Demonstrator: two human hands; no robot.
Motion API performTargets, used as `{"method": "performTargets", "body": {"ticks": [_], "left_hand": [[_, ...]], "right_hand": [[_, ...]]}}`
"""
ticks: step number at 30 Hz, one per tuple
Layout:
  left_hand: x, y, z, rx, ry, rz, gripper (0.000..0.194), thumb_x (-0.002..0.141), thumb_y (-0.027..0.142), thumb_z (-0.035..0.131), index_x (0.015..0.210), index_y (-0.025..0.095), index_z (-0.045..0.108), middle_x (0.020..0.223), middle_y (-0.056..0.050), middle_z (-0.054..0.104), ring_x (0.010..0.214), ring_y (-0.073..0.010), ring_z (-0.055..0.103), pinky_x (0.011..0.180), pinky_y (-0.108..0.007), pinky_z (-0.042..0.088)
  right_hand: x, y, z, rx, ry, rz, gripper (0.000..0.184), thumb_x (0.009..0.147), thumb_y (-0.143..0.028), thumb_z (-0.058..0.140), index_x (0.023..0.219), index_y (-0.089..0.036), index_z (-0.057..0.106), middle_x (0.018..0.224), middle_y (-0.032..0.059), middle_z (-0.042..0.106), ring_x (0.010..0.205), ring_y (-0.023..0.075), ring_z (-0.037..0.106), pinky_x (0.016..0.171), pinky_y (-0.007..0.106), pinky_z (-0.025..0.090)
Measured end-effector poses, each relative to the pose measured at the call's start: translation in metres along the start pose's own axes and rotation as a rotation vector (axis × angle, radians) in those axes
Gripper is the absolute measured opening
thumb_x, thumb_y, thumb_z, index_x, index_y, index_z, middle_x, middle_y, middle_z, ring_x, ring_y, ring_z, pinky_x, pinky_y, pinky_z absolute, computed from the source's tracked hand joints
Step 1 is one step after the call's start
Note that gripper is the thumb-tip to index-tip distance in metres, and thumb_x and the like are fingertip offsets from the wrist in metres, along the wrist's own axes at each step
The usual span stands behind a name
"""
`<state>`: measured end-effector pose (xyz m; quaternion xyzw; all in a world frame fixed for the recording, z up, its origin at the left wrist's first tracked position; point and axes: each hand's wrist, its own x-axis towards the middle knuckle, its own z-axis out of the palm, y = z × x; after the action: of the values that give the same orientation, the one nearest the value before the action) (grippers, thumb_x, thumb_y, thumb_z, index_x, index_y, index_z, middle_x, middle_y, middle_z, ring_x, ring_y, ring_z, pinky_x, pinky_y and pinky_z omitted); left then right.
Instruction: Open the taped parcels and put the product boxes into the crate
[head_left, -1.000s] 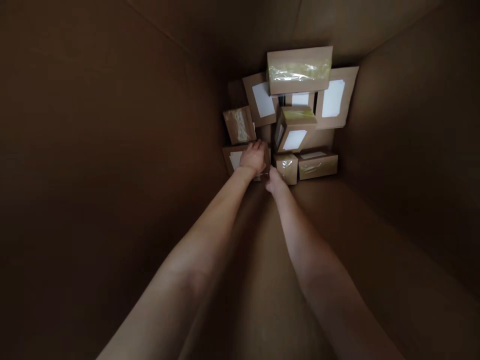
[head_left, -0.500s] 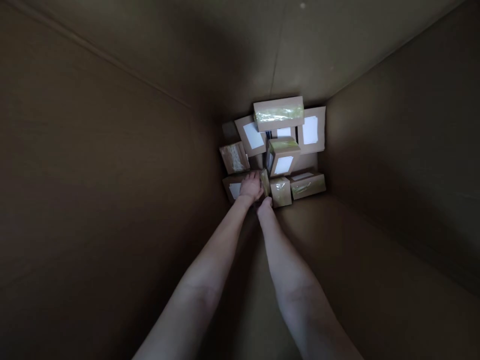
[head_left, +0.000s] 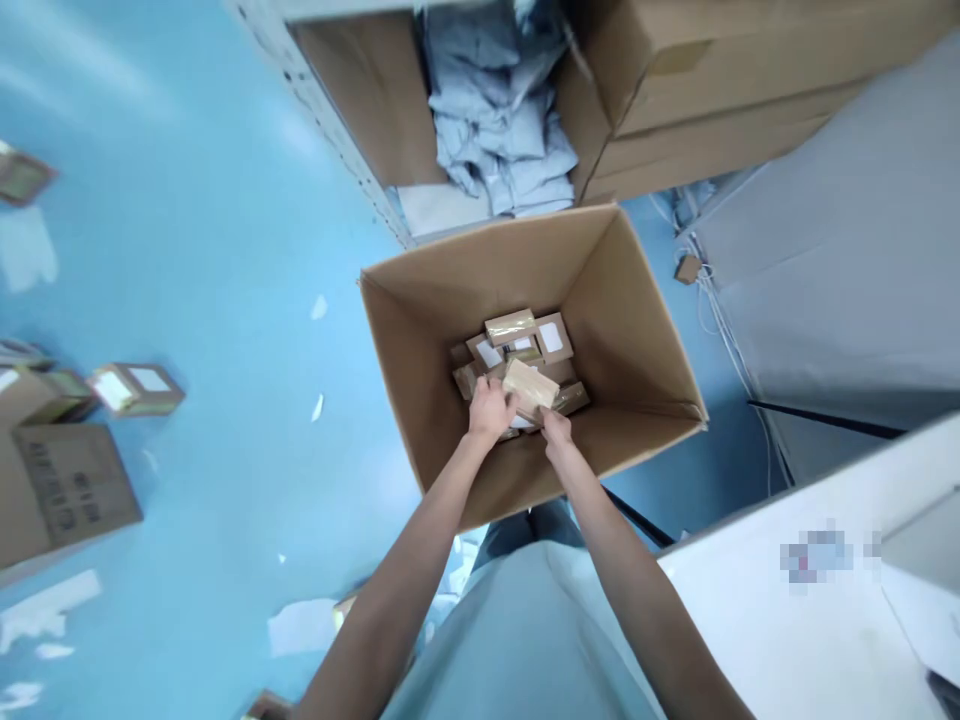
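Observation:
Between my two hands is a small taped cardboard box (head_left: 531, 386), raised above other small boxes and tilted. My left hand (head_left: 491, 408) grips its left end with fingers curled. At its lower right corner, my right hand (head_left: 555, 426) is closed on the edge. All this is inside a large open carton (head_left: 495, 270). On the carton's bottom lie several small boxes, among them a taped box (head_left: 510, 327) at the back and a box with a white label (head_left: 553, 338) at the back right.
Behind the carton, a shelf bay holds a pile of grey bags (head_left: 502, 130) beside large cardboard boxes (head_left: 720, 70). A white table (head_left: 810, 620) stands at the lower right. Small boxes (head_left: 139, 388), a printed carton (head_left: 75, 490) and paper scraps lie left on the blue floor.
My view has drawn back from deep inside the carton to above it. Both hands have lifted a small box off the others.

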<state>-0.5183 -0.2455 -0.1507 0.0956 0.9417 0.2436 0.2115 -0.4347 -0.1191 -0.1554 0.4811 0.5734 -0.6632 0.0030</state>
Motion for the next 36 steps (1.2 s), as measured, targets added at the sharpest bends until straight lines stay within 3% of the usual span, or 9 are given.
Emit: {"method": "performTargets", "body": {"ticks": [5, 7, 10, 15, 21, 25, 29, 32, 36], "left_hand": [[-0.075, 0.064, -0.069, -0.131, 0.094, 0.002, 0.029, 0.107, 0.052, 0.066, 0.108, 0.023, 0.063, 0.125, -0.019, 0.074, 0.118, -0.0377, 0.077, 0.105, -0.049, 0.062], [-0.107, 0.098, -0.081, -0.179, 0.085, 0.034, 0.028, 0.109, 0.052, 0.064, 0.110, 0.025, 0.060, 0.112, -0.014, 0.080, 0.108, -0.0371, 0.080, 0.099, -0.050, 0.064], [-0.154, 0.162, -0.078, -0.272, 0.075, 0.248, 0.024, 0.109, 0.050, 0.065, 0.113, 0.026, 0.061, 0.117, -0.013, 0.084, 0.112, -0.0346, 0.082, 0.100, -0.047, 0.064], [-0.242, 0.287, -0.018, -0.282, -0.125, 0.700, 0.020, 0.112, 0.043, 0.065, 0.125, 0.029, 0.068, 0.139, -0.008, 0.083, 0.131, -0.0297, 0.079, 0.113, -0.043, 0.062], [-0.361, 0.391, 0.118, -0.094, -0.428, 1.258, 0.026, 0.115, 0.031, 0.059, 0.136, 0.028, 0.075, 0.154, -0.007, 0.077, 0.155, -0.0288, 0.066, 0.140, -0.055, 0.042], [-0.417, 0.410, 0.205, 0.121, -0.577, 1.486, 0.030, 0.114, 0.024, 0.057, 0.134, 0.027, 0.079, 0.149, -0.008, 0.080, 0.161, -0.0306, 0.060, 0.143, -0.064, 0.036], [-0.448, 0.391, 0.261, 0.268, -0.683, 1.541, 0.034, 0.112, 0.017, 0.055, 0.132, 0.028, 0.080, 0.143, -0.007, 0.083, 0.156, -0.0295, 0.064, 0.141, -0.063, 0.041], [-0.459, 0.365, 0.275, 0.291, -0.755, 1.556, 0.042, 0.110, 0.009, 0.049, 0.130, 0.029, 0.080, 0.142, -0.006, 0.083, 0.155, -0.0265, 0.065, 0.139, -0.057, 0.046], [-0.456, 0.341, 0.262, 0.248, -0.725, 1.503, 0.044, 0.108, 0.006, 0.049, 0.128, 0.028, 0.082, 0.142, -0.009, 0.083, 0.152, -0.0274, 0.068, 0.138, -0.056, 0.047]], "right_hand": [[-0.070, -0.061, -0.085, 0.059, 0.055, -0.119, 0.024, 0.082, -0.046, 0.082, 0.086, -0.023, 0.086, 0.100, 0.0060, 0.090, 0.111, 0.0325, 0.079, 0.106, 0.043, 0.060], [-0.102, -0.075, -0.134, 0.013, 0.047, -0.293, 0.029, 0.084, -0.051, 0.081, 0.090, -0.024, 0.089, 0.110, 0.0072, 0.090, 0.117, 0.0339, 0.078, 0.111, 0.045, 0.058], [-0.154, -0.073, -0.222, -0.062, 0.132, -0.480, 0.036, 0.089, -0.059, 0.078, 0.091, -0.025, 0.090, 0.113, 0.0102, 0.089, 0.115, 0.0353, 0.079, 0.111, 0.048, 0.058], [-0.238, -0.004, -0.365, 0.042, 0.384, -0.394, 0.043, 0.086, -0.066, 0.083, 0.092, -0.023, 0.088, 0.105, 0.0113, 0.088, 0.104, 0.0353, 0.081, 0.104, 0.049, 0.062], [-0.329, 0.122, -0.490, 0.169, 0.668, -0.207, 0.055, 0.084, -0.077, 0.076, 0.092, -0.024, 0.086, 0.107, 0.0146, 0.089, 0.102, 0.0361, 0.082, 0.098, 0.053, 0.066], [-0.387, 0.189, -0.535, 0.218, 0.871, -0.134, 0.053, 0.087, -0.074, 0.071, 0.100, -0.026, 0.087, 0.116, 0.0161, 0.089, 0.107, 0.0361, 0.082, 0.097, 0.053, 0.067], [-0.423, 0.224, -0.555, 0.238, 0.996, -0.091, 0.055, 0.090, -0.072, 0.067, 0.107, -0.024, 0.086, 0.122, 0.0182, 0.088, 0.111, 0.0352, 0.081, 0.099, 0.052, 0.066], [-0.427, 0.229, -0.558, 0.230, 1.012, -0.089, 0.056, 0.093, -0.069, 0.064, 0.112, -0.022, 0.085, 0.126, 0.0199, 0.086, 0.115, 0.0348, 0.080, 0.104, 0.054, 0.065], [-0.411, 0.212, -0.554, 0.164, 0.940, -0.114, 0.054, 0.095, -0.066, 0.063, 0.117, -0.021, 0.084, 0.129, 0.0195, 0.085, 0.119, 0.0338, 0.079, 0.108, 0.054, 0.064]]}}
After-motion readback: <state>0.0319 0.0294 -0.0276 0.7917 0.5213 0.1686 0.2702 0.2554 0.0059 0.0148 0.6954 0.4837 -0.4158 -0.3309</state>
